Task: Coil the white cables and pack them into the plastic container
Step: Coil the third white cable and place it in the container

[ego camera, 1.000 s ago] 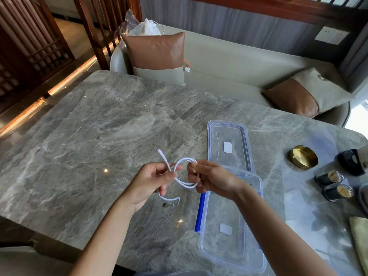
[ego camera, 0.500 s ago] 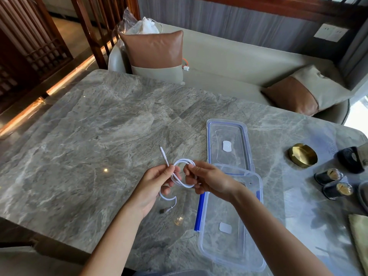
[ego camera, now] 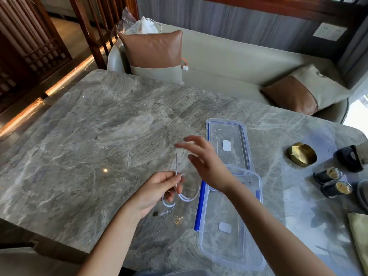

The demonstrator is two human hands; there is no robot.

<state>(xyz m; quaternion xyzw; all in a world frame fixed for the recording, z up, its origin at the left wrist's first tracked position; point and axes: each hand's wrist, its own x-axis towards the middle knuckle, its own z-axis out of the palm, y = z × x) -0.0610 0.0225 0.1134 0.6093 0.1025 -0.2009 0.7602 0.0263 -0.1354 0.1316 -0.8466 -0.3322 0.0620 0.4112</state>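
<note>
A thin white cable [ego camera: 186, 198] hangs in loose loops from my left hand [ego camera: 159, 191], which pinches it between thumb and fingers; one plug end sticks up above the hand and the other trails onto the table. My right hand [ego camera: 205, 162] is raised just above and to the right of the loops, fingers spread, blurred by motion, holding nothing. The clear plastic container [ego camera: 256, 224] with a blue side clip stands open and empty right of my hands. Its clear lid [ego camera: 246, 136] with a blue seal lies flat just beyond it.
The grey marble table [ego camera: 89, 146] carries a brass dish [ego camera: 301, 154], two dark cups [ego camera: 330, 182], a black object [ego camera: 349, 159] and a cloth [ego camera: 360, 234] at the right edge. A bench with brown cushions [ego camera: 153, 48] runs behind the table.
My right hand has let go of the cable loop and lifted up and away with fingers spread. The left hand still holds the cable, whose loops now hang looser.
</note>
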